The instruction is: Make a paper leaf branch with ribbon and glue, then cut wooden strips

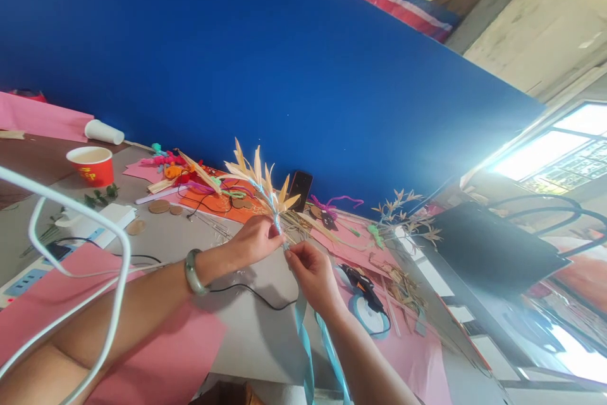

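Observation:
My left hand [260, 242] is closed around the stem of a dried-leaf spray [258, 177], whose pale straw-coloured leaves fan up and to the left. Light blue wrapping shows along its stem. Just below, my right hand [310, 272] pinches a light blue ribbon [303, 335] close to the lower end of the stem. Two lengths of the ribbon hang down past my right wrist toward the table's front edge. The fingertips of both hands nearly meet, and the exact spot where ribbon and stem join is partly hidden by them.
Right of my hands lie a black glue gun [363, 285] and a blue ribbon roll [370, 315]. A phone [301, 189] leans against the blue partition [237, 64]. At left stand a red paper cup [92, 168] and a power strip [28, 282]; a white cable [124, 266] loops in front.

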Motion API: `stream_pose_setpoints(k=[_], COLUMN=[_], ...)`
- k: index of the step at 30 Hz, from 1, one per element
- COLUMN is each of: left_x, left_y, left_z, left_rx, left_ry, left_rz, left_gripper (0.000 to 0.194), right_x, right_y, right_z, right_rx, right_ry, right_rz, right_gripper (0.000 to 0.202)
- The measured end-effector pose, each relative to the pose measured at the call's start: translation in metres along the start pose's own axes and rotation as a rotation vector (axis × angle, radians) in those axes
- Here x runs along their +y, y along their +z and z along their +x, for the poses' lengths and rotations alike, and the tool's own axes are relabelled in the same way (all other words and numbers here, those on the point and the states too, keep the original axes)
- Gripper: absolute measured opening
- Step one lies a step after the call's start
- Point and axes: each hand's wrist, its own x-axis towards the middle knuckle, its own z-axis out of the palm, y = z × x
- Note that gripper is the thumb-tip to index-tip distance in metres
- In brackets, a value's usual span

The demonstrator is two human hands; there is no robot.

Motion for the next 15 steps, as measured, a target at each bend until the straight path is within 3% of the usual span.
stream_pose_setpoints(k=[15], left_x=[-0.0068], left_y=[0.0036], left_z=[0.0004], left_rx=[0.082], left_ry=[0.044], left_rz=[-0.02], left_gripper=[0.014], right_x=[-0.0019], right_y=[0.0007], right_z=[0.001], right_rx=[0.005], right_ry=[0.015], right_rz=[0.05], right_gripper=[0.021])
